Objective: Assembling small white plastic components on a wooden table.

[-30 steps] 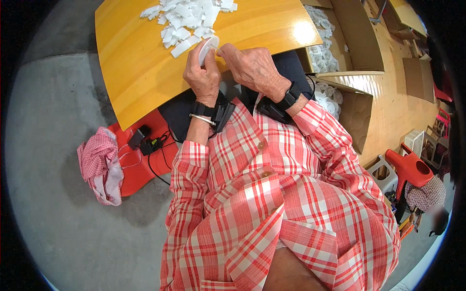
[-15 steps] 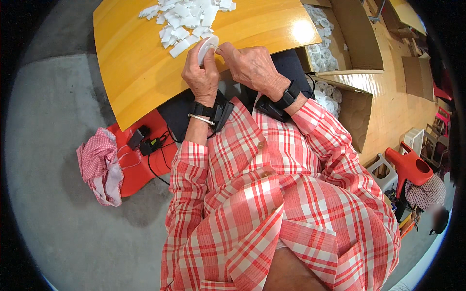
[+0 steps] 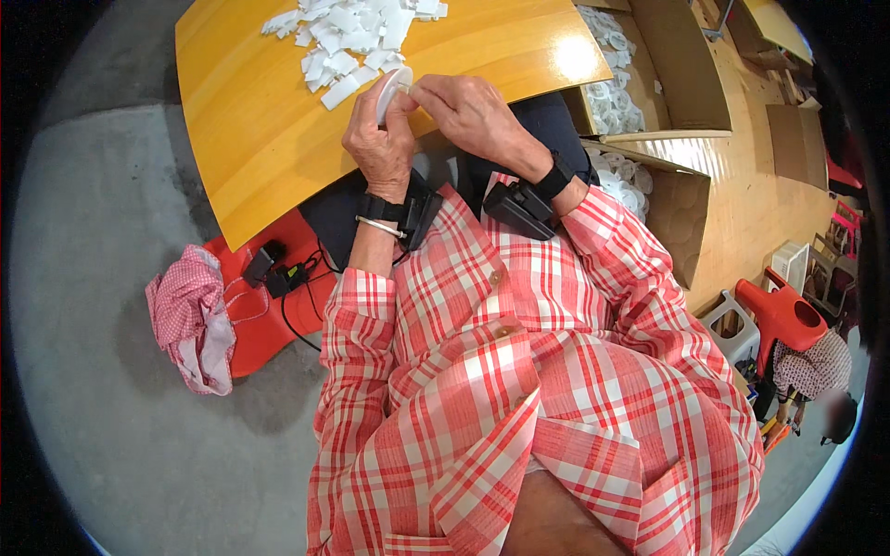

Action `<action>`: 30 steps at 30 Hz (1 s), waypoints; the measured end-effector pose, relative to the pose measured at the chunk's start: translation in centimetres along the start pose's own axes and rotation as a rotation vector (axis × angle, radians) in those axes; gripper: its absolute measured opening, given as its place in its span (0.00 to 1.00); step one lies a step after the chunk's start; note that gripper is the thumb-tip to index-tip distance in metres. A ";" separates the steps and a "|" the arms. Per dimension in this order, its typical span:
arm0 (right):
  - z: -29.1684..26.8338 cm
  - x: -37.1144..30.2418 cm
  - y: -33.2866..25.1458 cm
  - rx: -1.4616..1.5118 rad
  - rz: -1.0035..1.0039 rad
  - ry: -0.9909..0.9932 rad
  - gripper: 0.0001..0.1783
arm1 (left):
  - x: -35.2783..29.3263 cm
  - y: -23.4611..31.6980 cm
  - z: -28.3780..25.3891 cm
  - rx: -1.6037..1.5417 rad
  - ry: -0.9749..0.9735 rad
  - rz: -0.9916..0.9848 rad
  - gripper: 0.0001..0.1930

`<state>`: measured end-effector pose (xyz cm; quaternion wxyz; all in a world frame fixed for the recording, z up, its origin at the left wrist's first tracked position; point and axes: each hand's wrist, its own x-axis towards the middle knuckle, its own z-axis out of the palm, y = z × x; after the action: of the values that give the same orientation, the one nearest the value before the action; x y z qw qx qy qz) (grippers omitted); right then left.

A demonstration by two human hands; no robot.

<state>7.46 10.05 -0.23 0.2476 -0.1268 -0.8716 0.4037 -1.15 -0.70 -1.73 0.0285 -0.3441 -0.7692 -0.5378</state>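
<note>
My left hand grips a white round plastic disc by its rim, fingers behind it and thumb on the near side. The disc is held tilted, its edge turned partly toward me, over the near edge of the yellow table. Close to the disc's right side, my right hand is closed in a pinch. Whatever lies between its fingertips is too small to make out. Beyond both hands, a loose pile of flat white plastic pieces lies on the tabletop.
To the right of the table stand open cardboard boxes holding many white round parts. A red seat at left bears a pink cloth, black adapters and cables. Stools and another person are at far right.
My right hand has turned and flattened slightly, its fingertips still by the disc. The left hand keeps its hold on the disc. At far right, the other person's arm has come into view.
</note>
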 end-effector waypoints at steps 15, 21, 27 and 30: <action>-8.7 -3.9 -0.8 0.096 0.204 -0.046 0.14 | -1.4 6.3 0.0 -0.608 -0.555 -0.327 0.14; -10.6 -8.4 2.5 0.389 0.222 -0.038 0.15 | 0.0 6.9 0.7 -0.355 -1.040 -0.140 0.18; -16.1 -19.2 9.0 0.611 0.938 0.310 0.17 | 5.1 2.6 -2.0 -0.030 -0.499 0.119 0.08; -15.6 -28.6 15.6 0.492 1.233 0.455 0.19 | 8.8 -0.3 -4.0 -0.133 -0.327 -0.011 0.09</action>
<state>40.30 17.96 -13.02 0.1714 -0.6195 -0.4505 0.6196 -9.36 0.27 3.36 -0.1229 -0.4237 -0.7282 -0.5244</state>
